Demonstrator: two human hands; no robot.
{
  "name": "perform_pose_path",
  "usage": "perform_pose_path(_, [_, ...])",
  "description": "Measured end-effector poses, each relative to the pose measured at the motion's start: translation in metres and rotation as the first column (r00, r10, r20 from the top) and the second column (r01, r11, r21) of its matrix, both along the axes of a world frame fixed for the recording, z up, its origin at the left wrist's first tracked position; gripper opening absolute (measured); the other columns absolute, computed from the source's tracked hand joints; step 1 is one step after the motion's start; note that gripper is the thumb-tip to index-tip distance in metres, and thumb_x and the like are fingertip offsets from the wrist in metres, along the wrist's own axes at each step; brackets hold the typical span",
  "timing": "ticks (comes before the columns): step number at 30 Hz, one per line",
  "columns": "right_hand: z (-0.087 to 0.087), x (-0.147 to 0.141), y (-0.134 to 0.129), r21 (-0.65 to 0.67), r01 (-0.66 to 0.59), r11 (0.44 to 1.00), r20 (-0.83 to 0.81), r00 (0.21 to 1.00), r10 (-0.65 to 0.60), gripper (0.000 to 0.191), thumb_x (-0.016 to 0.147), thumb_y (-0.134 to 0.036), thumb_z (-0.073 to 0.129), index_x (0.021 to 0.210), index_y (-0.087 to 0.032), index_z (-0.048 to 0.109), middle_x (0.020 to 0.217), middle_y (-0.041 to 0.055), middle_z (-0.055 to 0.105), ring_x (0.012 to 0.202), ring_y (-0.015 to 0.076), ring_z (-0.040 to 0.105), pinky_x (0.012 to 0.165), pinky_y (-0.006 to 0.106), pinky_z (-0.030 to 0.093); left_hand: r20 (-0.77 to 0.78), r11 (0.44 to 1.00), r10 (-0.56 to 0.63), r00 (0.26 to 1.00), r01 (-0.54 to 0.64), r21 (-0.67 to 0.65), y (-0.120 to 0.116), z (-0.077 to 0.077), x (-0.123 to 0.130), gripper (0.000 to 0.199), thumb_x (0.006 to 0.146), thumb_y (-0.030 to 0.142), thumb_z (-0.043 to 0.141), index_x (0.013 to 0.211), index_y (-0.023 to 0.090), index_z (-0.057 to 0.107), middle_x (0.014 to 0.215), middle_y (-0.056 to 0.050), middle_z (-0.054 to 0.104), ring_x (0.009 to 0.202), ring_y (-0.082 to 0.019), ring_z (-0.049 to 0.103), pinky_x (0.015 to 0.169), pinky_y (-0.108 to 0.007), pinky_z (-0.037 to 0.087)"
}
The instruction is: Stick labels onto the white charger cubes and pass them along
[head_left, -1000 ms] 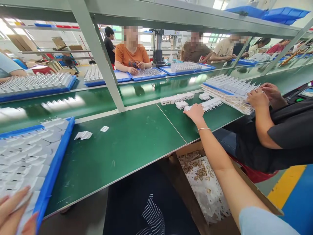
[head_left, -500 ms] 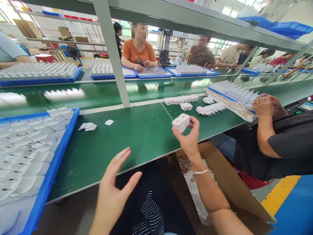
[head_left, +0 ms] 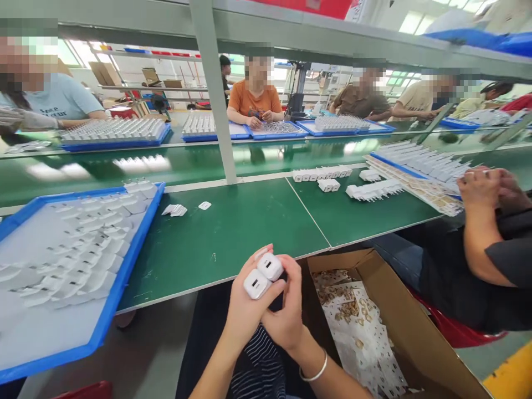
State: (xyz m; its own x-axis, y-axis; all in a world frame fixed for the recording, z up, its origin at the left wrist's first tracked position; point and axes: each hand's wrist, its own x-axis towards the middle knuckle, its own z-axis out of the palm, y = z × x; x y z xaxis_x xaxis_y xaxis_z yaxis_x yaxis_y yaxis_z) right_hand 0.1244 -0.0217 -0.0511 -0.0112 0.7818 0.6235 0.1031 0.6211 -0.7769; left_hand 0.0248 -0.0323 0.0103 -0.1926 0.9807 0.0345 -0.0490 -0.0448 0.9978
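1. White plug blocks, two side by side with slotted faces up, sit cupped between the left hand and the right hand, fingers curled around them.
2. At left, the blue tray holds rows of similar pieces, its near part bare; filling looks partway along.
3. Beyond, on the green surface, small white parts lie near the tray.
4. Farther right, grouped blocks remain outside any tray.

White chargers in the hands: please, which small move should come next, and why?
Perhaps carry the two white chargers left to the blue tray: the left hand grips them, the right hand is close against them, and similar white pieces lie there in rows.
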Motion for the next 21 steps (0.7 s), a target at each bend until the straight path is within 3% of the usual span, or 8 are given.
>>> perform_pose_path(3, [0.001,0.010,-0.004,-0.022,-0.231,0.973,-0.023,0.973,0.230,0.078,0.079,-0.017,0.068,0.150,-0.028,0.037,0.144,0.0144,0.050,0.139,0.0330,0.048,0.117,0.056,0.043,0.074,0.998,0.043,0.996,-0.039,-0.054,-0.010,-0.001,-0.005,0.056,0.072,0.038,0.087,0.125,0.028,0.072,0.142,-0.006,0.066,0.130,-0.028,0.063,0.113,-0.036,0.050])
perform_pose_path(6, [0.004,0.018,-0.006,-0.126,-0.360,0.924,-0.213,0.920,0.329,0.058,0.080,-0.029,0.076,0.134,-0.027,0.055,0.134,0.0120,0.059,0.130,0.0298,0.058,0.109,0.048,0.052,0.120,0.996,0.026,0.992,-0.015,-0.090,-0.022,0.004,-0.004,0.065,0.069,0.038,0.089,0.129,0.026,0.071,0.141,-0.007,0.067,0.125,-0.028,0.066,0.107,-0.033,0.053])
perform_pose_path(11, [0.007,0.025,-0.015,-0.294,-0.490,0.821,-0.485,0.816,0.313,0.046,0.065,-0.036,0.092,0.106,-0.025,0.072,0.114,0.0076,0.070,0.101,0.0231,0.071,0.085,0.035,0.061,0.152,0.994,0.031,0.988,-0.014,-0.108,-0.049,0.010,0.006,0.071,0.067,0.040,0.089,0.133,0.024,0.069,0.141,-0.010,0.067,0.126,-0.031,0.065,0.104,-0.034,0.055])
perform_pose_path(14, [0.006,0.033,-0.028,-0.394,-0.585,0.709,-0.581,0.756,0.301,0.041,0.061,-0.037,0.094,0.096,-0.024,0.078,0.103,0.0060,0.075,0.092,0.0221,0.071,0.081,0.034,0.060,0.144,0.994,0.049,0.988,-0.034,-0.107,-0.067,0.004,0.008,0.069,0.061,0.039,0.092,0.126,0.025,0.073,0.148,-0.009,0.061,0.131,-0.032,0.062,0.103,-0.032,0.055])
perform_pose_path(18, [-0.001,0.040,-0.051,-0.454,-0.698,0.553,-0.715,0.656,0.241,0.040,0.062,-0.036,0.094,0.098,-0.023,0.081,0.099,0.0055,0.078,0.088,0.0199,0.069,0.082,0.032,0.057,0.146,0.986,0.103,0.984,-0.081,-0.147,-0.088,-0.010,0.013,0.068,0.061,0.042,0.091,0.125,0.024,0.074,0.147,-0.009,0.062,0.128,-0.032,0.064,0.100,-0.030,0.055])
perform_pose_path(21, [-0.004,0.038,-0.063,-0.415,-0.750,0.515,-0.758,0.598,0.261,0.055,0.055,-0.029,0.098,0.107,-0.025,0.079,0.103,0.0039,0.078,0.095,0.0191,0.068,0.086,0.029,0.055,0.103,0.980,0.160,0.982,-0.146,-0.137,-0.097,-0.017,0.018,0.070,0.063,0.041,0.091,0.127,0.022,0.072,0.142,-0.009,0.066,0.118,-0.029,0.069,0.096,-0.030,0.056])
